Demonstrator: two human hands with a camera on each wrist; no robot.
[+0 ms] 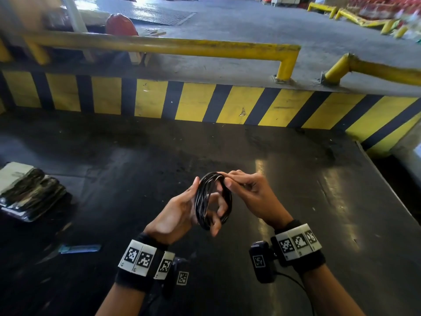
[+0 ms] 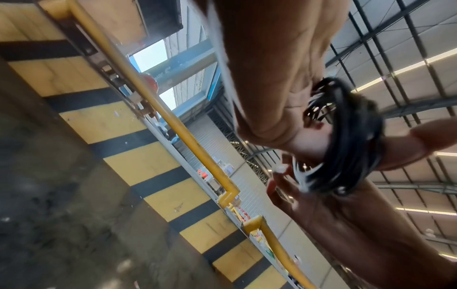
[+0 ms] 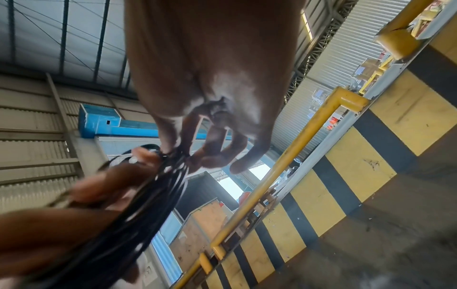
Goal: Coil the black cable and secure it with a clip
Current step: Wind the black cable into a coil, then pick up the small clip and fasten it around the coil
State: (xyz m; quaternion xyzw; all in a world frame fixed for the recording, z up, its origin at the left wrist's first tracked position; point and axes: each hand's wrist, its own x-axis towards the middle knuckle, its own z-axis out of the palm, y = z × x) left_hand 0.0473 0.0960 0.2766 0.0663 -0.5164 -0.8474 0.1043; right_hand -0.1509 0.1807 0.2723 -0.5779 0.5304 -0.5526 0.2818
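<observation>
Dark glossy work surface (image 1: 296, 201), scuffed, glare streaks at right. Behind it yellow-black striped curb (image 1: 227, 106), yellow guard rails (image 1: 159, 45) on concrete floor; warehouse roof visible in wrist views. Stack of dark bundles (image 1: 29, 192) at left edge — contents unclear. Blurred blue item (image 1: 79, 248) near left wrist.

Black cable (image 1: 213, 199), coiled, held above surface between hands. Left hand (image 1: 180, 213) — fingers through coil, gripping. Right hand (image 1: 252, 195) pinches coil top. Clip not discernible.
</observation>
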